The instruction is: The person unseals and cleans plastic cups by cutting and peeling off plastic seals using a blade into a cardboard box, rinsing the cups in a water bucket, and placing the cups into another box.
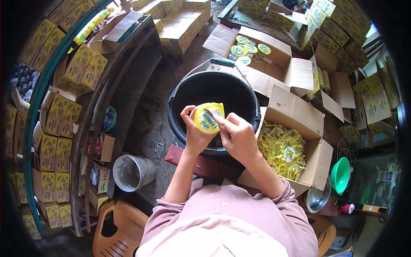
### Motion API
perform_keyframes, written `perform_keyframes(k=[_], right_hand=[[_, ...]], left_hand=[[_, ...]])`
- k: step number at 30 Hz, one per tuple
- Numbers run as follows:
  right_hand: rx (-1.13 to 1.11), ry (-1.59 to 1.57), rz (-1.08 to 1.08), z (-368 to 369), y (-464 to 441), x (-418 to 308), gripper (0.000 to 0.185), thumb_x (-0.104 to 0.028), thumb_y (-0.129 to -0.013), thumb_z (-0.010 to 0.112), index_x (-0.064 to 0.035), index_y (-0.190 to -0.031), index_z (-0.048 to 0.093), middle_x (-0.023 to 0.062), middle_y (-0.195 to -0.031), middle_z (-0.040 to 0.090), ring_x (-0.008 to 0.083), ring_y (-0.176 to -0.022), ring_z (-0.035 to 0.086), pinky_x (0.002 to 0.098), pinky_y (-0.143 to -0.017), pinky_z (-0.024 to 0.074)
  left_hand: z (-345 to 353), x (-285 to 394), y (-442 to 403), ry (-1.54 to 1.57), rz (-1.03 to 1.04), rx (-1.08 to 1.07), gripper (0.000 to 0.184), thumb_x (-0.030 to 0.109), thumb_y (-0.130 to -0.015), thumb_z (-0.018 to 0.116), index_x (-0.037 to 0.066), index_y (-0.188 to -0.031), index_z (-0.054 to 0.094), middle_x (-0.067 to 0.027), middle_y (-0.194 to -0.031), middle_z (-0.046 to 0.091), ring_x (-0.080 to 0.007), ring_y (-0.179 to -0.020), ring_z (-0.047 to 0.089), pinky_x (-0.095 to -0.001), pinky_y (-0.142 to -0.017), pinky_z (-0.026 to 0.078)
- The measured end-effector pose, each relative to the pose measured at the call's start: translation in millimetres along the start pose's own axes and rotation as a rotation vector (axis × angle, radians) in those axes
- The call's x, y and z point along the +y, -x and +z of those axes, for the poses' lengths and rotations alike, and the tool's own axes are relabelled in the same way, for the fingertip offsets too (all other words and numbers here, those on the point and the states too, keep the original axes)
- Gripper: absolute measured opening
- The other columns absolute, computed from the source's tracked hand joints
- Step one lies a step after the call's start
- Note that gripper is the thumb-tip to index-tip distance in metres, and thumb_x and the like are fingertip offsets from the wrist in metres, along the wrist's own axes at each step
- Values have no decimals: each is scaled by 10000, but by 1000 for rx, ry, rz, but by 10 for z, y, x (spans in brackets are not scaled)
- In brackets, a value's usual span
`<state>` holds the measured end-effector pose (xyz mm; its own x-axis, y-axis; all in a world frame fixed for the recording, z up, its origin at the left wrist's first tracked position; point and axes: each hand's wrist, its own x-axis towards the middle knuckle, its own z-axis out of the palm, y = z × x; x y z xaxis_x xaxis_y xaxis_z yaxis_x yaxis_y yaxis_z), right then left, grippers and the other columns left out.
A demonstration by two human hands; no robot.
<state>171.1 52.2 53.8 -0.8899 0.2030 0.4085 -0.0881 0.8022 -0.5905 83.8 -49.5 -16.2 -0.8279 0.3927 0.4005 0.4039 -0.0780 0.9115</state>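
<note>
Over the black bucket point(184, 92), my left hand point(196, 139) is closed round a lidded cup point(202, 121). Its round yellow-and-white lid, printed "Lemon", faces up toward me, and a corner of the film sticks out at the upper right. My right hand point(239, 139) is closed in a pinch on a small dark blade point(208, 113), which lies across the lid's upper part. The handle end is hidden by the fingers. The bucket's green-gripped wire handle point(222, 62) stands up on the far side.
Right of the bucket is a carton point(319, 165) of yellow film strips point(280, 150). Behind it, another open carton point(274, 47) holds several lidded cups point(244, 49). A grey bucket point(133, 172) stands at left, beside shelves of yellow boxes point(55, 150). A green bowl point(340, 175) is at right.
</note>
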Motion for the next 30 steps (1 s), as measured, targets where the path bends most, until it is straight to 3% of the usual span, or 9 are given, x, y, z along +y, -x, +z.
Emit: perform_keyframes(k=[9,12,21,24,30], right_hand=[[-33,18,0,11,-30,-19,338,-2,-694,577,-28,-1031,603,140,-782,528,289,-724,574,368,-651,487],[18,14,-54,64,-32,-1,399,34,-695,572,-58,-1082,606,132,-721,484,270,-623,540,351,-591,462],[12,89,-76,80,8,-16,346,37,-681,565,-22,-1020,604,142,-747,495,291,-676,547,361,-623,465],[-65,128,-14,20,37,-52,315,14,-671,558,5,-983,603,157,-853,551,287,-778,573,352,-701,491],[-122,115,25,-76,148,-49,335,15,-679,555,0,-1011,594,122,-787,506,262,-742,548,349,-669,476]], left_hand=[[2,38,-11,-43,10,-27,815,6,-601,764,72,-1164,178,-167,-1089,468,-240,-1000,517,-326,-870,422],[-1,33,-6,-82,12,-35,821,1,-601,761,68,-1173,176,-169,-1090,468,-247,-1003,516,-330,-876,418],[0,36,-6,-50,60,-56,866,9,-601,768,67,-1215,159,-168,-1119,468,-258,-1014,512,-342,-895,407],[0,31,2,-36,38,-54,878,2,-599,768,68,-1224,154,-167,-1120,468,-257,-1020,510,-345,-899,405],[0,-4,4,16,28,-28,913,-26,-580,771,85,-1246,156,-154,-1121,457,-234,-1030,501,-330,-909,404]])
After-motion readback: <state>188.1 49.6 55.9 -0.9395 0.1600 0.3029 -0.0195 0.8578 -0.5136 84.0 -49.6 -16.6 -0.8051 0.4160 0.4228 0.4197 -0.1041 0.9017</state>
